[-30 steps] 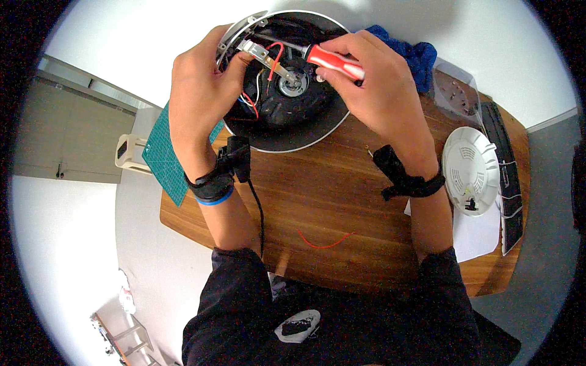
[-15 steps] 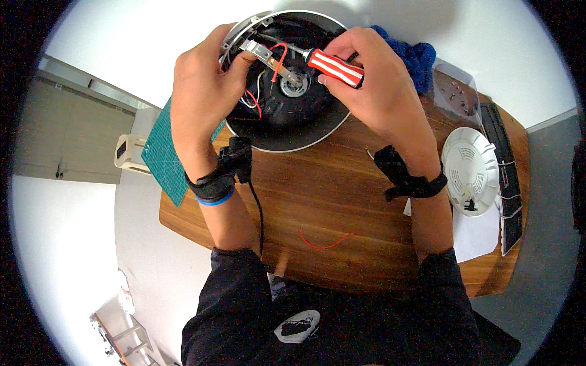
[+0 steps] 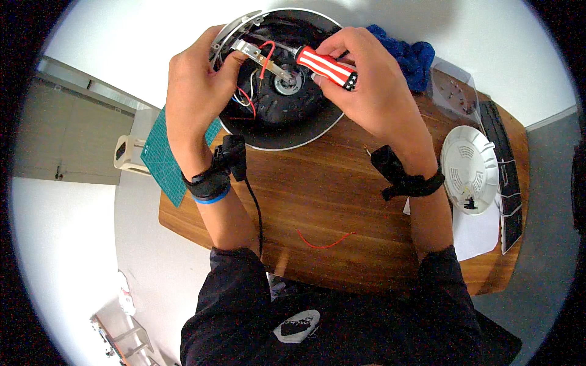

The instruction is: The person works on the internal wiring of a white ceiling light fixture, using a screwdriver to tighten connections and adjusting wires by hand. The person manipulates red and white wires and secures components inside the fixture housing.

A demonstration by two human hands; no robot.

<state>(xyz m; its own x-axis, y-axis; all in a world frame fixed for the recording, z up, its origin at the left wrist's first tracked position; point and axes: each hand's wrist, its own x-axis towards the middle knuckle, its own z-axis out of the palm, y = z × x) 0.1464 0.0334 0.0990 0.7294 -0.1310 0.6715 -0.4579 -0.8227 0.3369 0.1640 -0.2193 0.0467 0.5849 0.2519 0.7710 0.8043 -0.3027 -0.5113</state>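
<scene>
Right hand (image 3: 372, 91) clasped around striped screwdriver (image 3: 326, 66)

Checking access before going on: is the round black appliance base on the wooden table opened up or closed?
Opened up: the round black appliance base shows bare red wires inside.

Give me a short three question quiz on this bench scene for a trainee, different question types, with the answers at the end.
1. True or false: the right hand holds a screwdriver with a red and white striped handle.
2. Multiple choice: where does the white round cover lie? A) inside the round black housing, B) on the wooden table to the person's right, C) on the green cutting mat.
3. Fill in: the left hand steadies the housing at its ____ rim.

Key: 1 true. 2 B. 3 left.
</scene>
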